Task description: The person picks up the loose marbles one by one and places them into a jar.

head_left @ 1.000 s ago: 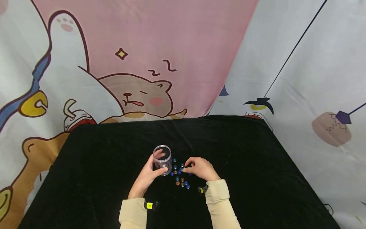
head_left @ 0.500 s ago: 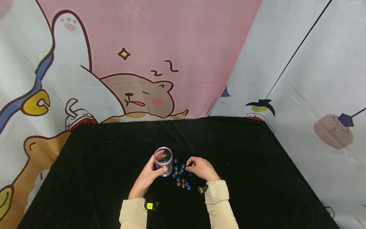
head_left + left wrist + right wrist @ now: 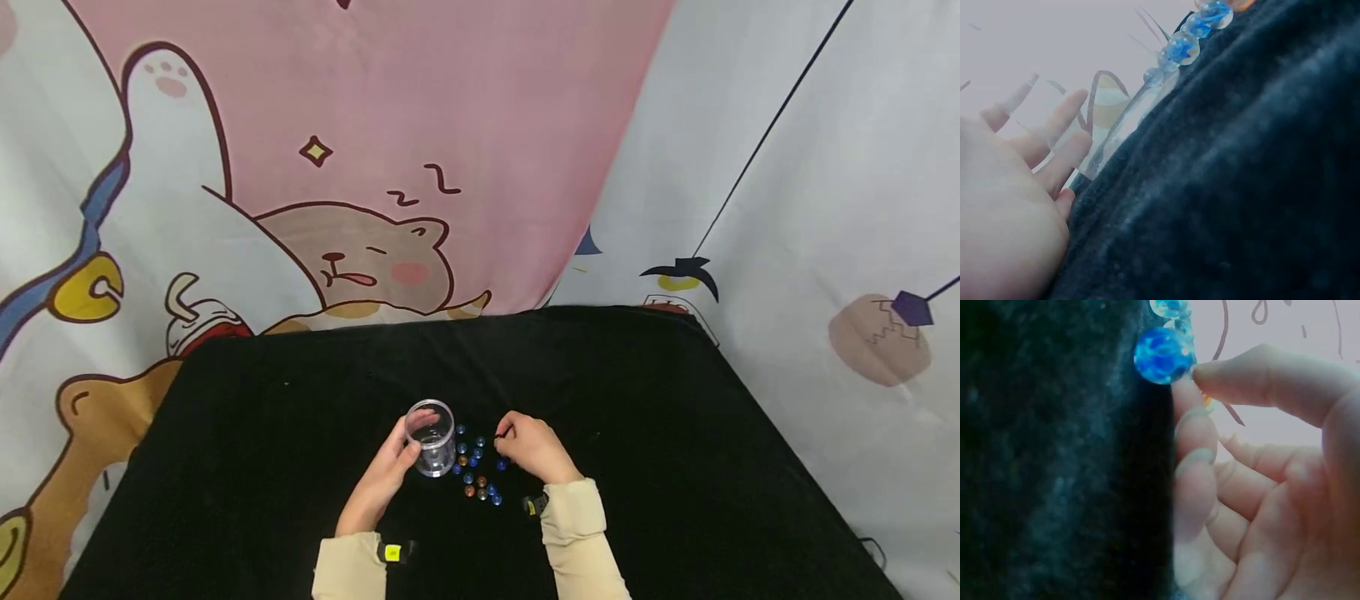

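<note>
My left hand (image 3: 386,467) grips a clear, open-topped plastic jar (image 3: 435,462), thumb on the near side and fingers round the far side. In the left wrist view the fingers (image 3: 1063,125) show through the jar's wall. Close by on the right lie several glass marbles (image 3: 473,462), mostly blue with a few orange. My right hand (image 3: 531,448) is over the right side of this group, fingers bent, with a gap between thumb and index finger. A blue marble (image 3: 1163,356) sits right at those fingertips in the right wrist view, in front of them rather than between them.
A black cloth (image 3: 637,433) covers the table. Behind it hangs a pink and white curtain (image 3: 540,125) printed with cartoon animals. Both wrists carry a small black camera with a yellow label (image 3: 392,552).
My right hand has shifted a little to the right, off the middle marbles towards the lone blue one. The left hand still holds the jar, and the head view has tilted slightly.
</note>
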`<state>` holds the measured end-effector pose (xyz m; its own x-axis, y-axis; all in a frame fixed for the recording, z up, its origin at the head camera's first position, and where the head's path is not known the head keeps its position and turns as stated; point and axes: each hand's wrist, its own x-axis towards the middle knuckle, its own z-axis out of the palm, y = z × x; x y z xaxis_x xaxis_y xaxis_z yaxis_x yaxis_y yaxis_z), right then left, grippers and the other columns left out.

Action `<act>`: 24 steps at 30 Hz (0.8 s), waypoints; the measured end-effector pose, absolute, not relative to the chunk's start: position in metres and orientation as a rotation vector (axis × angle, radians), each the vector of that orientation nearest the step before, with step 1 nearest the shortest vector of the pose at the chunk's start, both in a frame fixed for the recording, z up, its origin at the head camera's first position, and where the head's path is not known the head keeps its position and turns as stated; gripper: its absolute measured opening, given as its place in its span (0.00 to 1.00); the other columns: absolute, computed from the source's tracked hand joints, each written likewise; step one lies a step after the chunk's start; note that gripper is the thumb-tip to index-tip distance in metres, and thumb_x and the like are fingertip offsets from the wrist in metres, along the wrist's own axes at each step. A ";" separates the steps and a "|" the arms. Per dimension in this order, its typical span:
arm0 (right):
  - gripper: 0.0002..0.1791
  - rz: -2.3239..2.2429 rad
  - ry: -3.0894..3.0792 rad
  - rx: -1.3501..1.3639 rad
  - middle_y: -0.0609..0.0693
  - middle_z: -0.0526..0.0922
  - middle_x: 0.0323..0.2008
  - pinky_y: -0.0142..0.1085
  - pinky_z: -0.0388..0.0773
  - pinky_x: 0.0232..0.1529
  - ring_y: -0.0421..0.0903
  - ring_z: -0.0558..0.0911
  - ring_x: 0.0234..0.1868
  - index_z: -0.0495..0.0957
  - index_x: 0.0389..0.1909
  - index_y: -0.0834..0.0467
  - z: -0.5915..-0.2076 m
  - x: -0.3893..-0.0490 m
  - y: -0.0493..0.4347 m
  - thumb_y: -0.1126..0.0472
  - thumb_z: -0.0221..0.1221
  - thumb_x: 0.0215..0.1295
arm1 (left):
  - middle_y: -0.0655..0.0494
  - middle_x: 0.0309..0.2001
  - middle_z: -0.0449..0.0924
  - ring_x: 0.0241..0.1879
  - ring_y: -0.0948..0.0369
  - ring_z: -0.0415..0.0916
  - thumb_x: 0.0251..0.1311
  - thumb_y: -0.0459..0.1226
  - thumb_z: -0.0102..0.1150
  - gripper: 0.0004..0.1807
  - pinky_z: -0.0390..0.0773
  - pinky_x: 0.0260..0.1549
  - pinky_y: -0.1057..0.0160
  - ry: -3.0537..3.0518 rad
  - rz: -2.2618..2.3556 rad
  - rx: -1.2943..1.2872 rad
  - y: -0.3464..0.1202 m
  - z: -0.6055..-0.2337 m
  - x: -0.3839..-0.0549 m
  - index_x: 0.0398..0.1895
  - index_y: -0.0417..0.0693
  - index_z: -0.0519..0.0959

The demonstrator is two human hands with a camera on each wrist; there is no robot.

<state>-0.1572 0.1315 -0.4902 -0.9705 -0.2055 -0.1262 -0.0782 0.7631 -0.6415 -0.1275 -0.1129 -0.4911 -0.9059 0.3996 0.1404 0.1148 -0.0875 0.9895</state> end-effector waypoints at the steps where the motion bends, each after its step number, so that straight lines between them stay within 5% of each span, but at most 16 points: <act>1: 0.05 -1.023 2.760 -0.222 0.43 0.73 0.17 0.35 0.67 0.18 0.40 0.71 0.17 0.73 0.28 0.53 -0.489 -0.158 0.134 0.58 0.58 0.52 | 0.39 0.62 0.58 0.62 0.42 0.51 0.67 0.36 0.38 0.23 0.48 0.56 0.39 1.967 2.108 0.576 -0.112 -0.492 -0.128 0.63 0.38 0.55; 13: 0.04 -1.327 2.628 -0.250 0.46 0.75 0.23 0.34 0.74 0.20 0.42 0.76 0.20 0.74 0.33 0.55 -0.496 -0.157 0.136 0.61 0.57 0.57 | 0.48 0.59 0.65 0.60 0.50 0.60 0.64 0.32 0.42 0.22 0.60 0.55 0.47 1.996 2.149 0.523 -0.118 -0.516 -0.129 0.62 0.48 0.60; 24: 0.05 -1.353 2.814 -0.238 0.40 0.77 0.27 0.33 0.73 0.29 0.36 0.76 0.27 0.79 0.33 0.52 -0.500 -0.163 0.132 0.59 0.59 0.54 | 0.50 0.59 0.66 0.61 0.53 0.59 0.67 0.35 0.34 0.21 0.51 0.56 0.40 2.012 2.140 0.566 -0.120 -0.515 -0.129 0.63 0.52 0.60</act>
<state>-0.1629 0.1324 -0.4996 -0.9884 -0.1408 0.0563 -0.1319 0.6149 -0.7775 -0.1287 -0.1197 -0.5151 -0.9175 0.3603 0.1683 0.1457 -0.0890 0.9853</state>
